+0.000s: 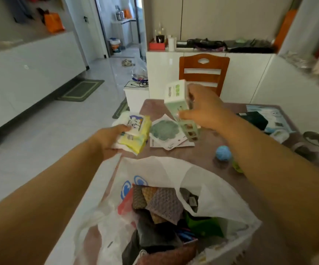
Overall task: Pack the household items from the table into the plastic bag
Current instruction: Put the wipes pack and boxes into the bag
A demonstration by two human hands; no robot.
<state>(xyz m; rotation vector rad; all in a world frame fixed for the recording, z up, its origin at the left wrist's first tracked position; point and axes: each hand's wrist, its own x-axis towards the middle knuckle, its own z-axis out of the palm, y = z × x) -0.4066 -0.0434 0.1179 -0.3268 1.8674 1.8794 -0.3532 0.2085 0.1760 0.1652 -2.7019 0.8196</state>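
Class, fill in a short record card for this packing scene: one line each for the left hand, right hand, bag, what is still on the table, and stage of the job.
left hand: grips a yellow wipes pack
right hand: holds a pale green box above the table
plastic bag: open, holding textured cloths
still on table: blue ball, packet with a green disc
stage: partly packed
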